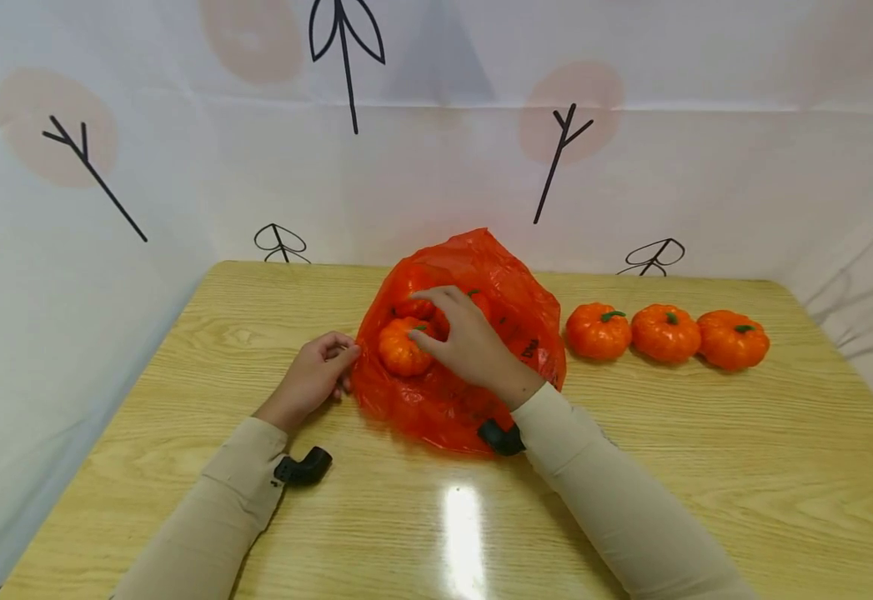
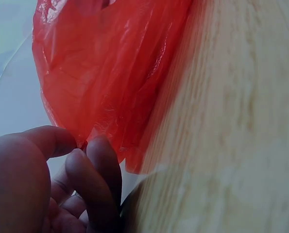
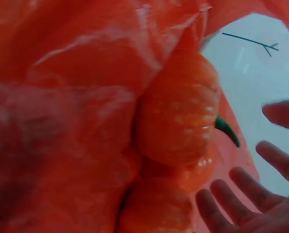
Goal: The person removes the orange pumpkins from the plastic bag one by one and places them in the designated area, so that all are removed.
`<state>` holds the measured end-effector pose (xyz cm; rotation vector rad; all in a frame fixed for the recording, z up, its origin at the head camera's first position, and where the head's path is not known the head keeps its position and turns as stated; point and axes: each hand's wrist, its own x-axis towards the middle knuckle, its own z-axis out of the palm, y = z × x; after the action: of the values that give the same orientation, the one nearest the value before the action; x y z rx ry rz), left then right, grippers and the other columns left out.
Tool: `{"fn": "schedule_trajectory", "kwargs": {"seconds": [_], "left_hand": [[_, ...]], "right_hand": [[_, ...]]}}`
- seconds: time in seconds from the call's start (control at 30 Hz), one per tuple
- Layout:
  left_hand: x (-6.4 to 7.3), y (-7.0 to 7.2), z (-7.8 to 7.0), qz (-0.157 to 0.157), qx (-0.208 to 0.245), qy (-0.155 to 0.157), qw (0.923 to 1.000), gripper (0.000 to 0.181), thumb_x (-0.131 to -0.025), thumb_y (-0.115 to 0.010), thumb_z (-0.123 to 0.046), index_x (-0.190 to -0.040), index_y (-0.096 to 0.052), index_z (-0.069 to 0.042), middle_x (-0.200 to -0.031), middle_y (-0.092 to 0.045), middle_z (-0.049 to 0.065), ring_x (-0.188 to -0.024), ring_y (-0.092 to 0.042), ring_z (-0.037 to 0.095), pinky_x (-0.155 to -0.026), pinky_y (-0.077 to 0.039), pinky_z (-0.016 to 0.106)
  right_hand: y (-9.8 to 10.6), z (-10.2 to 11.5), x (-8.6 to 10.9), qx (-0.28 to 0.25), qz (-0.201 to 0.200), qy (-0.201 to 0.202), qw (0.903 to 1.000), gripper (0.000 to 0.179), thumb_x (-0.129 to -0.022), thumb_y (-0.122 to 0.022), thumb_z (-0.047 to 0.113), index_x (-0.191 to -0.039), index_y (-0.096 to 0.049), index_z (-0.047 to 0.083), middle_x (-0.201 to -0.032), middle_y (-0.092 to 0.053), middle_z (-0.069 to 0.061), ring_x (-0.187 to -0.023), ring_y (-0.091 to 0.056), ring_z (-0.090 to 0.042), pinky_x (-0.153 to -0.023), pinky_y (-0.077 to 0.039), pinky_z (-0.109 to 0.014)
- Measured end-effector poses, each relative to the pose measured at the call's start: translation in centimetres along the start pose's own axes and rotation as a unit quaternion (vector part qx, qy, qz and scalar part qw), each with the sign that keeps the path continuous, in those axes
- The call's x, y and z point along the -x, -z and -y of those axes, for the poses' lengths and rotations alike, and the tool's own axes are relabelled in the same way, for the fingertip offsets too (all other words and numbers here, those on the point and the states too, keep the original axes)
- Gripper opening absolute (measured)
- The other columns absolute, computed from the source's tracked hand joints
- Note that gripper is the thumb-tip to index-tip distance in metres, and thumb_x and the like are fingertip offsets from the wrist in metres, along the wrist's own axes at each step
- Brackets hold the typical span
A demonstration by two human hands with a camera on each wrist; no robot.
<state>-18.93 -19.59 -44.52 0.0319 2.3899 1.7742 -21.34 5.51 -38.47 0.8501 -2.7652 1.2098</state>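
Observation:
A thin red plastic bag (image 1: 424,421) lies spread open on the table. Inside its mouth sit small orange pumpkins, one at the front left (image 1: 402,354) and others behind it. At the bag's left edge my left hand (image 1: 308,379) pinches the film between thumb and fingers, seen closely as red bag film (image 2: 115,73) in the left wrist view. My right hand (image 1: 474,343) hovers over the pumpkins with its fingers spread and nothing in them. The right wrist view has these fingers beside a pumpkin (image 3: 178,114) with a green stem (image 3: 228,131).
Right of the bag, three more orange pumpkins stand in a row: the nearest (image 1: 597,333), a middle one (image 1: 664,335) and the far right one (image 1: 734,342). They rest on a wooden table (image 1: 706,467). A patterned white cloth (image 1: 436,167) hangs behind the table.

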Motion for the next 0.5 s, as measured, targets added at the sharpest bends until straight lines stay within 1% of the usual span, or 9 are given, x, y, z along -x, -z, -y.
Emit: {"fn": "schedule_trajectory", "kwargs": {"seconds": [0.13,0.33,0.5], "left_hand": [[-0.1,0.0,0.1,0.001,-0.001,-0.003,1.0000,0.029,-0.103,-0.057,-0.028,-0.115,-0.056,-0.001,-0.074,-0.058,0.001,-0.057,-0.057,0.015,-0.051,-0.052,0.025],[-0.1,0.0,0.2,0.004,0.004,-0.003,1.0000,0.028,-0.103,-0.057,-0.026,-0.115,-0.055,0.000,-0.075,-0.059,0.001,-0.056,-0.058,0.015,-0.051,-0.051,0.024],[0.0,0.1,0.2,0.003,0.004,-0.002,1.0000,0.029,-0.103,-0.057,-0.027,-0.115,-0.056,-0.001,-0.077,-0.059,0.001,-0.057,-0.058,0.015,-0.051,-0.051,0.024]], "right_hand": [[-0.6,-0.4,0.0,0.027,0.035,-0.001,0.9990,0.056,-0.094,-0.071,0.032,-0.144,-0.051,0.016,-0.144,-0.046,-0.005,-0.133,-0.046,-0.026,-0.112,-0.044,-0.046],[-1.2,-0.9,0.1,0.052,0.069,0.002,0.9963,0.063,-0.092,-0.074,0.034,-0.147,-0.048,0.019,-0.146,-0.046,-0.006,-0.133,-0.047,-0.025,-0.112,-0.045,-0.043],[-1.6,-1.1,0.1,0.070,0.093,0.004,0.9932,0.068,-0.090,-0.076,0.036,-0.149,-0.046,0.021,-0.151,-0.044,-0.008,-0.139,-0.044,-0.027,-0.113,-0.043,-0.046]]}}
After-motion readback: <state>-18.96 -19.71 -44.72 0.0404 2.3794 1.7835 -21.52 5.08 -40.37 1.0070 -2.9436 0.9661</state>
